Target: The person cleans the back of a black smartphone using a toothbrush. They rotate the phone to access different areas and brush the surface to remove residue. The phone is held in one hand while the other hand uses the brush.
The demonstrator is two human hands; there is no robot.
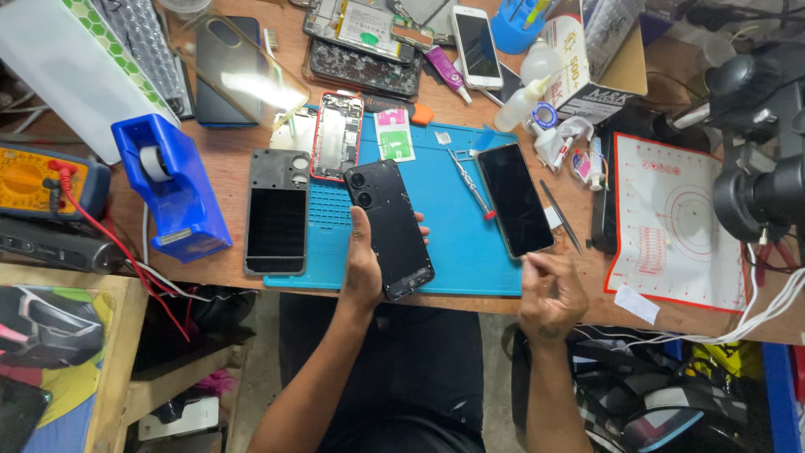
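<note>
**Over the blue mat: one hand grips a phone back, the other pinches something tiny**

Between the left hand's [362, 267] thumb and fingers sits the black phone [391, 228], rear side up, its camera lenses toward 11 o'clock. The thumb lies along the left edge and the fingertips [422, 230] curl round the right edge, so the fingers are closed on the body from both sides. Its lower end hangs past the front edge of the blue mat [444, 252], probably lifted clear so it can be turned or looked over; whether its upper end rests on the mat cannot be told.

At 3 o'clock from the phone, the right hand [551, 295] hovers off the table edge with thumb and forefinger pressed together, the other fingers loosely curled. What they pinch, if anything, is too small to see.

Outward from that pinch, at 12 o'clock, a black screen panel [515, 200] lies flat on the mat, within easy reach. Just at its 10 o'clock lies a screwdriver [473, 185], and at its 3 o'clock lie tweezers [560, 216], both close by as working tools.

At 9 o'clock from the held phone rests a grey frame [277, 212], half on the mat. A red-edged open phone [337, 136] lies at 11 o'clock, insides showing. Farther at 9 o'clock stands a blue tape dispenser [172, 186].
</note>
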